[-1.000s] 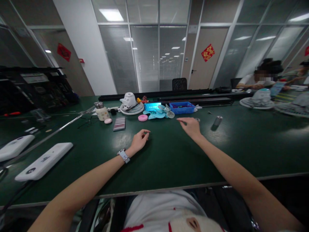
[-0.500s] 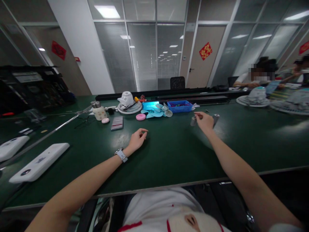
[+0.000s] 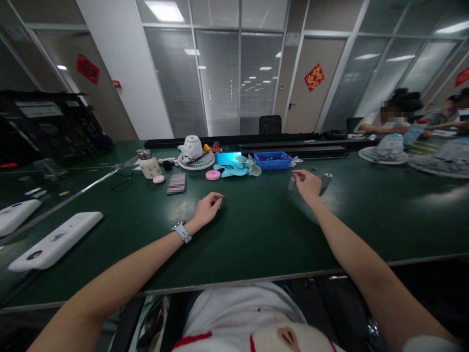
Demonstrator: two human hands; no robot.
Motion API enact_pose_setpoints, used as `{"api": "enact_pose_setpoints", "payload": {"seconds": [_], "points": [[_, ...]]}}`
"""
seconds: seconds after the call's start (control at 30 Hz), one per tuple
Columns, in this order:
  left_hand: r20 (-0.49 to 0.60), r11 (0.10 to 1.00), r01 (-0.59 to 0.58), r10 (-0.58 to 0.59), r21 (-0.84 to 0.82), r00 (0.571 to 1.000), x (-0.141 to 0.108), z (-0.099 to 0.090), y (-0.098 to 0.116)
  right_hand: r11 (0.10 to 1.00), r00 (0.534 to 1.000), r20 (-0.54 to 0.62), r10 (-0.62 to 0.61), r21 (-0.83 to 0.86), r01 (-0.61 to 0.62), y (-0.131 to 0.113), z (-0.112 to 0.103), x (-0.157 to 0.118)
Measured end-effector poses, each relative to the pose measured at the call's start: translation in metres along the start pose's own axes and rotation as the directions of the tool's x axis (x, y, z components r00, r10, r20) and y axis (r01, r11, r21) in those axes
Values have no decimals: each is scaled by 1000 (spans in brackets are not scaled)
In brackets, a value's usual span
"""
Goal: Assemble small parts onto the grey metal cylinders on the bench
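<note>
My left hand (image 3: 208, 210), with a watch at its wrist, rests low over the green table (image 3: 242, 244); its fingers are loosely curled and apart, with nothing between them. Further right, my right hand (image 3: 307, 184) is at a small grey cylinder (image 3: 292, 184), which stands just left of the fingers and is partly covered by them. Thumb and fingertips are brought together above it; whether they touch it is too small to tell. A second grey cylinder (image 3: 327, 180) stands right of that hand, close to its back.
Along the back lie a white fan (image 3: 192, 149), light-blue fan blades (image 3: 234, 169), a blue tray (image 3: 273, 161) and a pink round object (image 3: 213, 175). At left are a cream bottle (image 3: 150, 167) and a white device (image 3: 56, 242). People sit at far right.
The view has shifted slightly. My right hand has moved a little left relative to the right-hand cylinder, leaving more of that cylinder in sight. My left hand looks unchanged.
</note>
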State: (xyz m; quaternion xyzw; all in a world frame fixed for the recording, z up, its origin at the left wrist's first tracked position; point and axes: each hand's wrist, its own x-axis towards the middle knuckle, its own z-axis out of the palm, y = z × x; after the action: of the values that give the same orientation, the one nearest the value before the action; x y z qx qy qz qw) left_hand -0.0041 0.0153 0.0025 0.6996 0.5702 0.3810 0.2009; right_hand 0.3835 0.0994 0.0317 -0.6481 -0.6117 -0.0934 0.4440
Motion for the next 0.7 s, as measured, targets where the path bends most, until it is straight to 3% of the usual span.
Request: {"api": "enact_pose_setpoints", "payload": {"seconds": [0.47,0.6,0.7], "points": [[10,999,8,-8,33,1000,-1,-1,4,1000,999,42,-4,24,3,6,6,3],[18,1000,2,-2,23,1000,-1,-1,4,986,985,115,132,84,-142,14,11,3],[21,1000,2,-2,19,1000,-2,-2,5,969,947,215,239,17,-248,19,12,4]]}}
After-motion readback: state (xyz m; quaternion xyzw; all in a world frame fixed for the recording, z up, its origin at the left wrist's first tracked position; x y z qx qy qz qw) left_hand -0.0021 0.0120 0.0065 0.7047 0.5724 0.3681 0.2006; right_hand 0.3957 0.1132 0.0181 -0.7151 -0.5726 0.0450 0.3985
